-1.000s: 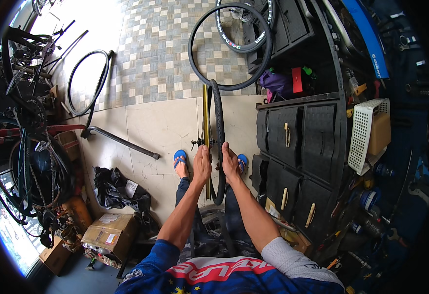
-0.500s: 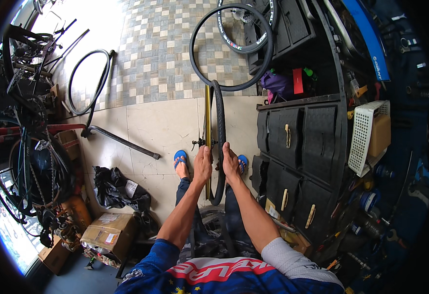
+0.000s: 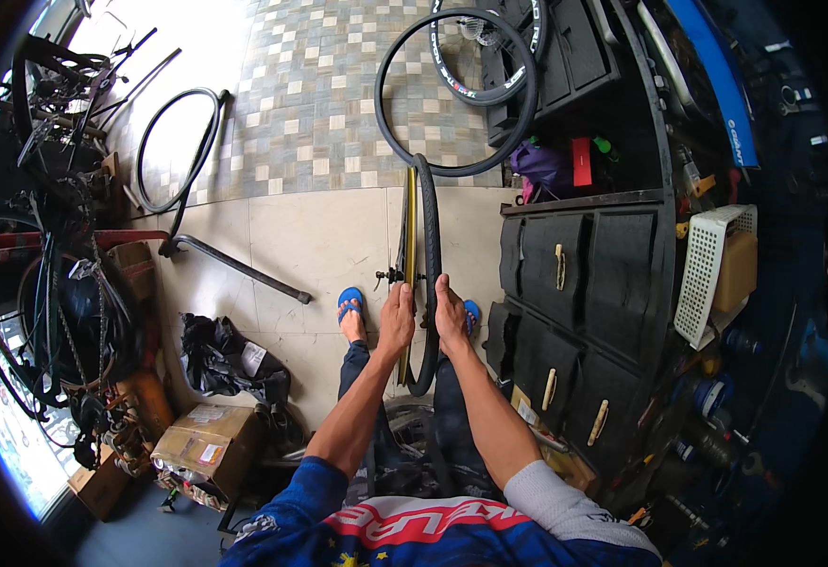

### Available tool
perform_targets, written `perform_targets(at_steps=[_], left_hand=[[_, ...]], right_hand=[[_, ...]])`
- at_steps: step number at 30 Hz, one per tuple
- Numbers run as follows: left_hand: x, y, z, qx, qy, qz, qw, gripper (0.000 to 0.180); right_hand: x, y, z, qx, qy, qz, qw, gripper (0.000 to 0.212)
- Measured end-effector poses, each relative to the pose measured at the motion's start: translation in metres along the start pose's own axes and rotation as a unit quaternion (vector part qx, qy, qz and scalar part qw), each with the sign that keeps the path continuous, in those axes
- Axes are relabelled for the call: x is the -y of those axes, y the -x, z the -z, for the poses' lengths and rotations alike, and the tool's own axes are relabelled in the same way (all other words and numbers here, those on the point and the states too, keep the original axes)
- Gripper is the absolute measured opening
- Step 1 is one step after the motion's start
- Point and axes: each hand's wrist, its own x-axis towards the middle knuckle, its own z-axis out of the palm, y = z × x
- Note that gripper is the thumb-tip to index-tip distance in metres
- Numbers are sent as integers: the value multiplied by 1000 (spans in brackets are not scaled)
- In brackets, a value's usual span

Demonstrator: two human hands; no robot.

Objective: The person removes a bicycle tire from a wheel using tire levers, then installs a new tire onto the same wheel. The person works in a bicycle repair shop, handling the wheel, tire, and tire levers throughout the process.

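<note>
A bicycle wheel with a yellow rim stands on edge in front of me, its axle sticking out to the left. Along its right side runs a black knobbly tyre, bowed away from the rim at the lower part. My left hand is closed at the rim's left side, its thumb pointing away from me. My right hand is closed against the tyre's right side, directly across from the left. The undersides of both hands are hidden.
A loose black tyre and a spoked wheel lie beyond. Black drawers and a white basket stand at right. At left are bike parts, a twisted tyre, a black plastic bag and a cardboard box.
The whole view has shifted slightly. My hands keep nearly the same places on the wheel and tyre, and the tyre still bows out on the right.
</note>
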Motion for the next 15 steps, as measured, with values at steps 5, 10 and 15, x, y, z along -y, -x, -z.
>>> perform_targets(at_steps=[5,10,15], left_hand=[[-1,-1,-6,4,-2,20,1000,45],[-10,1,-11,15,10,33,999,45],[-19,-2,-12,19,10,35,999,45]], right_hand=[[-2,-3,-1,0,-21,4,1000,100],[-12,-13,3,-22,-25,10,999,94],[-16,-20,8,-12,-53,-8,999,90]])
